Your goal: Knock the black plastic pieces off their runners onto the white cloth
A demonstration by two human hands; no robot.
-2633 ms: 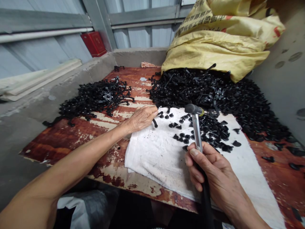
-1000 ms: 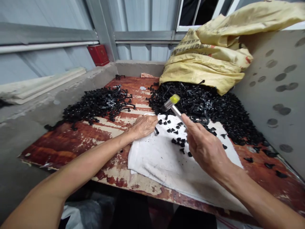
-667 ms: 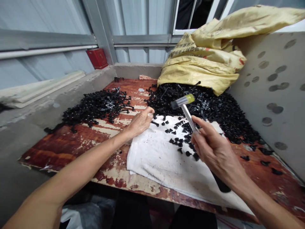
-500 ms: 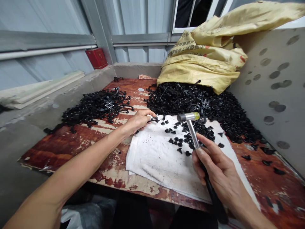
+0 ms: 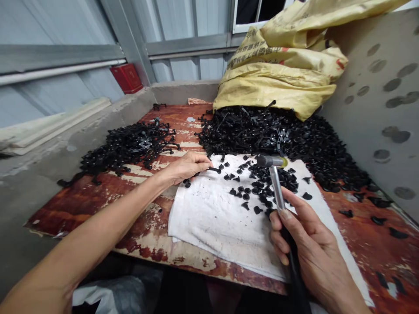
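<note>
My right hand (image 5: pixel 304 235) is wrapped round the black grip of a small two-faced mallet (image 5: pixel 277 187), held upright over the white cloth (image 5: pixel 212 231). The mallet's head has one dark face and one yellow face. At the cloth's upper left edge, my left hand (image 5: pixel 188 168) is closed in a pinch on a thin black part (image 5: pixel 215 170), whose end sticks out to the right. Small black round-headed pieces (image 5: pixel 258 185) lie scattered on the cloth between my hands. Under my left fingers, a few dark ends show.
A yellow woven sack (image 5: pixel 271 83) spills a large heap of black parts (image 5: pixel 248 131) at the back. A smaller pile of them (image 5: pixel 137 141) lies left on the worn red board (image 5: pixel 108 209). A spotted pale panel (image 5: pixel 379 100) stands on the right; a red box (image 5: pixel 127 78) sits in the corner.
The mallet and my right hand have shifted slightly right and down in view. My left fingers have drawn together on the black part, which now points further right. The view has tilted slightly.
</note>
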